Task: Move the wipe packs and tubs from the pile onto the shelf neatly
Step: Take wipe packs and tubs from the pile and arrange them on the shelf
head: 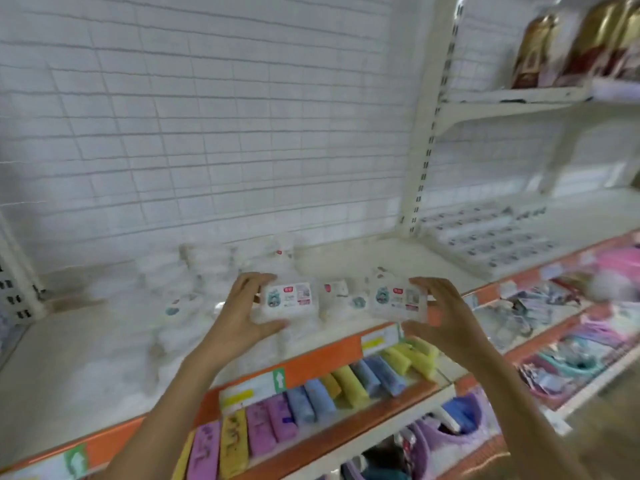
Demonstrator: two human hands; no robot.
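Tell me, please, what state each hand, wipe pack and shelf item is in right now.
left hand: grips a wipe pack
left wipe pack: held, label facing up
right hand: grips another wipe pack
right wipe pack: held, label facing up
pile of packs: jumbled on the shelf, blurred
rolled cloths: lined up on the lower shelf

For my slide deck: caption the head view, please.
Left hand and right hand each grip a wipe pack above the white shelf.
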